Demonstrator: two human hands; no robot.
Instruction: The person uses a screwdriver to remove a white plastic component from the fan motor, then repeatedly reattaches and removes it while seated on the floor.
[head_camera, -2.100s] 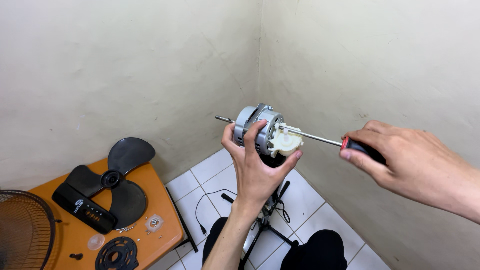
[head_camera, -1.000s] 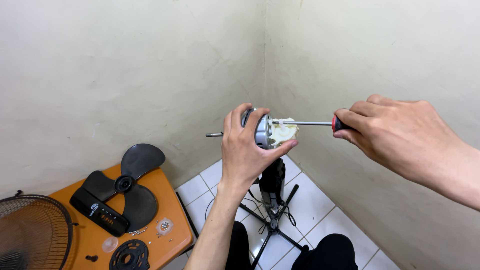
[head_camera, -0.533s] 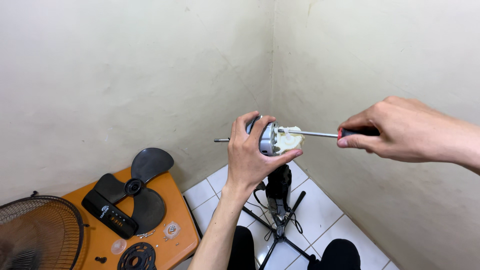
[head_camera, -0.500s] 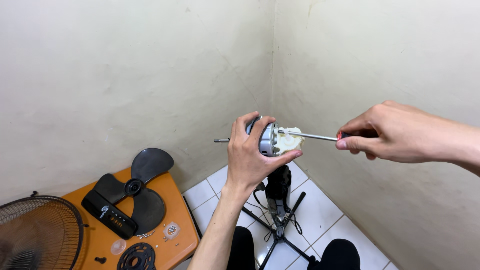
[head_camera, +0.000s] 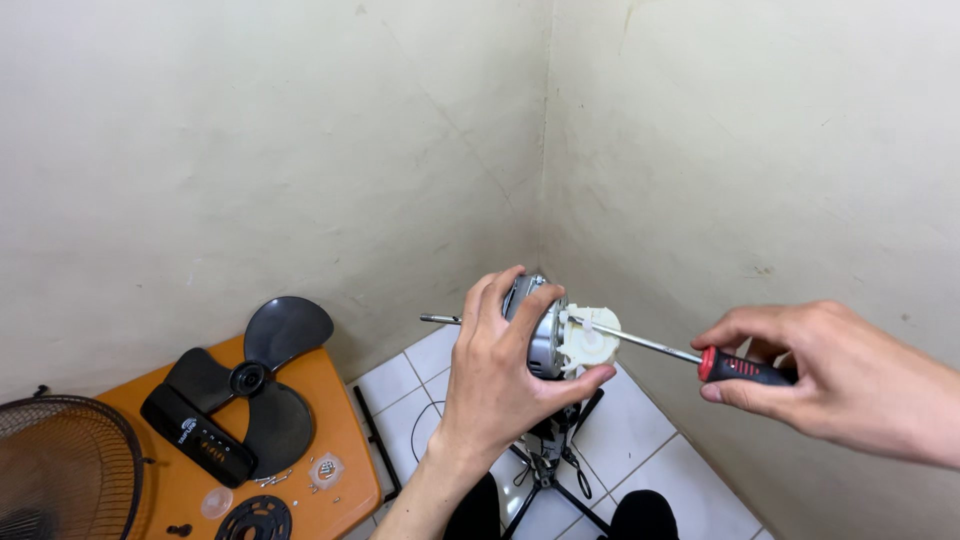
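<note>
Left hand (head_camera: 495, 375): raised in front of the room corner, fingers wrapped around a fan motor (head_camera: 545, 325) and closed firmly on it, thumb pressed under the white plastic gear housing (head_camera: 590, 340) on the motor's right end. Fan motor: metal-cased, held in mid-air at chest height, axis roughly level, its thin steel shaft (head_camera: 440, 319) projecting left past the fingers. Right hand (head_camera: 830, 385): curled shut around the handle of a screwdriver (head_camera: 690, 352), red-and-black grip pinched between thumb and fingers, the long metal blade running leftward with its tip touching the white gear housing. Below the motor: a black stand (head_camera: 550, 465) with spread legs on white floor tiles (head_camera: 640, 440), a black cable looping beside it. Lower left: an orange table (head_camera: 330, 400), low against the wall, bearing a black three-bladed fan blade (head_camera: 250, 378) lying flat; a black control panel (head_camera: 198, 437), oblong, resting across the blade's lower lobe; a small clear plastic cap (head_camera: 326, 469) near the table's front right; a second clear round piece (head_camera: 216, 502) further left; a black round slotted plate (head_camera: 256, 520) at the bottom edge; a few small screws scattered between them, too small to count. Far left: a black wire fan guard (head_camera: 60, 465), partly cut off by the frame edge, just beside the table. Walls: plain cream plaster, meeting in a corner behind the motor.
</note>
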